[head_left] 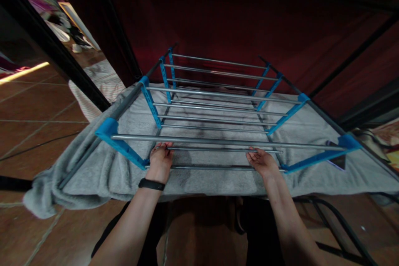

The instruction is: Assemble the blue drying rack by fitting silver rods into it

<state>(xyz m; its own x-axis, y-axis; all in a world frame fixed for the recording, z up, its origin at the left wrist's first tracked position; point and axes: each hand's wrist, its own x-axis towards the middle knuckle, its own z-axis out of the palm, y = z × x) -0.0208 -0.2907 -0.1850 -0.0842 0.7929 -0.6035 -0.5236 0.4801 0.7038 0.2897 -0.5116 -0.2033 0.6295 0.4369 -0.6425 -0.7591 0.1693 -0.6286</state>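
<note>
A rack frame of grey metal tubes and blue plastic brackets lies on a grey blanket. In front of me, both hands grip one thin metal tube, held level. My left hand, with a black band on its wrist, closes round the tube's left part; the tube's left end is hidden by the fingers. My right hand pinches it near its right end, which sticks out past the fingers. This tube lies between the upper front crossbar and the lower front crossbar, inside the blue front brackets.
The grey blanket covers a low bench-like surface. A dark phone-like object lies at right, partly behind a bracket. Behind stands a dark red panel. A striped cloth hangs at left, above tiled floor. Black metal bars stand lower right.
</note>
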